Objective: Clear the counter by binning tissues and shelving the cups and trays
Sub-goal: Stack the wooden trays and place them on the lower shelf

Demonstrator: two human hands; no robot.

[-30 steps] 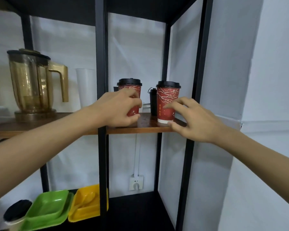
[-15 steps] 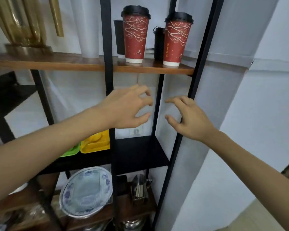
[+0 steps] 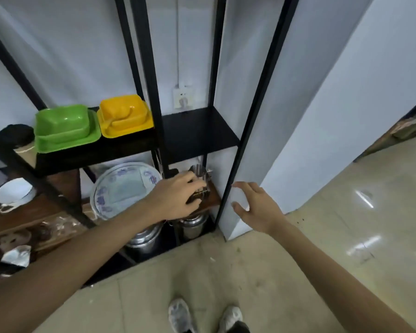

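Note:
The red cups are out of view. A green tray point(image 3: 65, 127) and a yellow tray point(image 3: 125, 116) sit side by side on the black middle shelf point(image 3: 197, 133). My left hand point(image 3: 175, 198) hangs lower, in front of the wooden shelf below, fingers loosely curled and holding nothing; it overlaps a small metal jug point(image 3: 198, 171). My right hand point(image 3: 255, 207) is spread and holds nothing, just right of the rack's black front post point(image 3: 255, 116).
A blue-patterned plate point(image 3: 123, 186) leans on the lower shelf beside a white cup point(image 3: 15, 193). Steel pots point(image 3: 149, 236) stand at the bottom. A black-lidded cup point(image 3: 15, 138) is left of the green tray. My shoes point(image 3: 180, 316) are on tan floor.
Both hands have let go of the red cups on the upper shelf and dropped down. My view has tilted down to the lower shelves and the floor.

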